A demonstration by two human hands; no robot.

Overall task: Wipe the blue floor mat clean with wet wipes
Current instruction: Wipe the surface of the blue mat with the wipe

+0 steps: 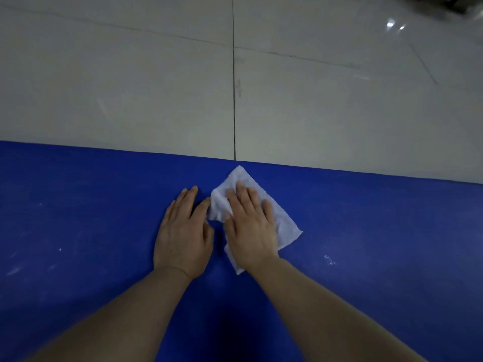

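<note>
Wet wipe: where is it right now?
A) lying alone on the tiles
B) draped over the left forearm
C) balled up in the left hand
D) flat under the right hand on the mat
D: the right hand presses the wet wipe flat on the blue floor mat, beside the left hand.

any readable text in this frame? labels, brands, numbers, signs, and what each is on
None: no text, label, brand, number or sign is readable.
blue floor mat: plain, only pale scuffs and specks.
wet wipe, under the right hand: no print.
left hand: flat on the mat, nothing written.
tiled floor: bare tiles and grout lines.
dark object, top right corner: too blurred to tell.
</note>
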